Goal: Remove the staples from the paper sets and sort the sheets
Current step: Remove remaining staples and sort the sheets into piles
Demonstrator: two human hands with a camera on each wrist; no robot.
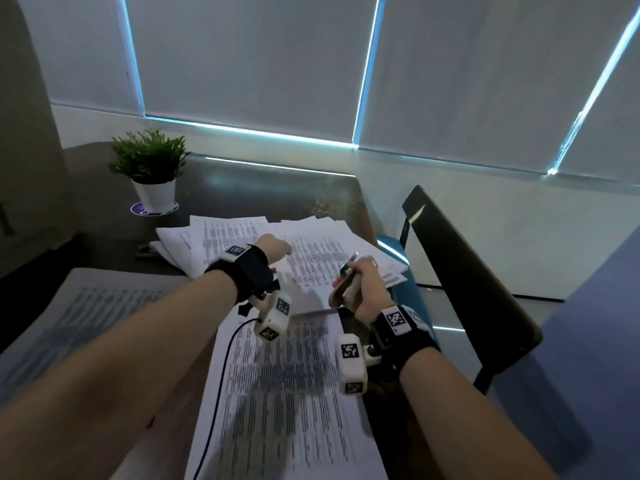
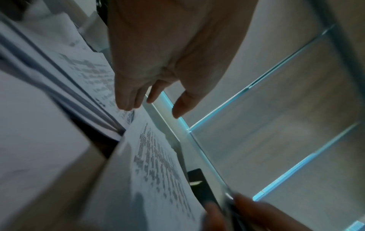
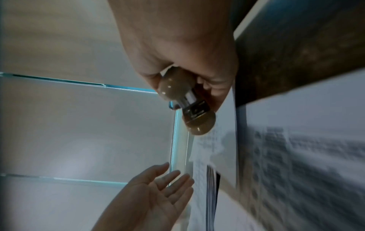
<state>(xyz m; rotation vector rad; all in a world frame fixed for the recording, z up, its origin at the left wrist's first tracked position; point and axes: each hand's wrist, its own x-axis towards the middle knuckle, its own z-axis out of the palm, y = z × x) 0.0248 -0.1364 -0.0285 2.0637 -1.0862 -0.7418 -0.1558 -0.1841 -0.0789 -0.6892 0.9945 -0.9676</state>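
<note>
My right hand (image 1: 367, 289) has its grip curled around the staple remover (image 1: 346, 282), a tan-handled claw type with metal jaws, raised above the worktop (image 1: 277, 188). My left hand (image 1: 275, 249) is spread and holds nothing; its fingers (image 2: 126, 100) hover over the far pile of printed sheets (image 1: 311, 244). I cannot tell whether they touch the paper.

Progress, as I judge it: midway.
- A fanned, untidy heap of sheets lies at the far side of the worktop, under and beyond both hands. Whether these are still stapled I cannot see; no staple is resolved in any view.
- A long printed sheet (image 1: 284, 393) lies near me between my forearms.
- Another printed stack (image 1: 86, 323) sits to my left, apart from the heap, possibly a sorted pile.
- Left to do, by my estimate: take a set from the heap, pull its staple, place the sheets in their piles.

Writing: all pages carry dense text in columns, too blurred to read. Square black-and-white marker tags sit on the wrist units (image 1: 351, 368). A potted plant (image 1: 150, 168) stands on a round blue sticker; its lettering is illegible.
</note>
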